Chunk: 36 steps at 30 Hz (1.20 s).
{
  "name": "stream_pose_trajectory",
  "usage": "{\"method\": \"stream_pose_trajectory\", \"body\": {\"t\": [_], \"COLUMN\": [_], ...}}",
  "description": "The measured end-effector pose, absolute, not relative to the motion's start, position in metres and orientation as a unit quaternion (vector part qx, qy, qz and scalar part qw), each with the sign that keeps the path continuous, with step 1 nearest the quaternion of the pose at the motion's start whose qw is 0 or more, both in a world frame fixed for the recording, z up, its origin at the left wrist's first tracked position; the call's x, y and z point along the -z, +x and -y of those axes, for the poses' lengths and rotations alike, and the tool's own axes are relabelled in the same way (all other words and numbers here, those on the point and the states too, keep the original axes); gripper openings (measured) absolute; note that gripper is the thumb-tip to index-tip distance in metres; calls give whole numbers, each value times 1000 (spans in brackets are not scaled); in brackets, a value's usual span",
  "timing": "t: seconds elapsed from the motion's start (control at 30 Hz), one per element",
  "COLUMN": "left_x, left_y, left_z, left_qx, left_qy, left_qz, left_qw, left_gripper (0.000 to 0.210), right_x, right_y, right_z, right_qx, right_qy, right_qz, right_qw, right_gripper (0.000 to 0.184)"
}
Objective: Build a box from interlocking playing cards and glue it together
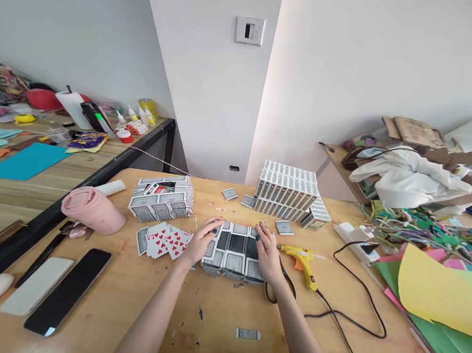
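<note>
We have a card-covered box (234, 261) on the wooden table (219, 314), straight in front of us; our left hand (205, 239) lies along its left edge and our right hand (267, 248) along its right, fingers extended and slightly bent over the sides, not closed in a grip; whether the thumbs press, we cannot tell.

We judge the box light, and stiff only where its patterned cards overlap; the glossy faces may slide under dry fingers, and the seams could crease or part if squeezed; the safest hold seems to be flat palms on both side walls, well clear of the dark panel in the middle of the top.

Just right of it lies a yellow plastic glue gun (303, 259), its black cord looping over the smooth wood; to the left, loose playing cards (168, 241) fan out, thin and flat; behind them sits a second box (162, 201) with an opening in its top; behind our right hand, small cartons (287, 187) form a square-edged, brick-like stack.
</note>
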<state>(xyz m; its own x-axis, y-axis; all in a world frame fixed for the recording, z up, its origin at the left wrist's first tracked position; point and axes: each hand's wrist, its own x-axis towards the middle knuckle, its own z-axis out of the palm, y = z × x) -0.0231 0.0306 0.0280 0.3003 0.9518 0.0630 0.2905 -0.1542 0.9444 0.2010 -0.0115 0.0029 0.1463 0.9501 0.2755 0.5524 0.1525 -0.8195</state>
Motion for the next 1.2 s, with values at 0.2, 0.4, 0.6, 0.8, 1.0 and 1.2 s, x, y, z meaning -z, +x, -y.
{"method": "stream_pose_trajectory", "body": {"t": [0.2, 0.4, 0.6, 0.8, 1.0, 1.2], "left_x": [-24, -22, -23, -18, -6, 0], "left_y": [-25, -26, -26, -31, -82, -104], "left_z": [-23, -17, -15, -14, -12, 7], "left_qx": [-386, -382, -372, -379, -311, -146], "left_qy": [626, 615, 634, 643, 688, 757], "left_qz": [-477, -486, -499, -529, -639, -629], "left_qw": [481, 490, 460, 404, 147, 102], "left_gripper": [51, 51, 48, 42, 37, 53], "right_x": [-1, -4, -6, -5, -6, -8], "right_y": [204, 205, 206, 206, 207, 207], "right_z": [11, 11, 11, 10, 10, 10], "right_qx": [-222, -222, -212, -219, -226, -229], "right_qy": [-600, -600, -598, -595, -596, -599], "right_qz": [629, 632, 635, 635, 636, 634], "right_qw": [441, 438, 440, 441, 435, 433], "right_gripper": [44, 43, 41, 39, 40, 40]}}
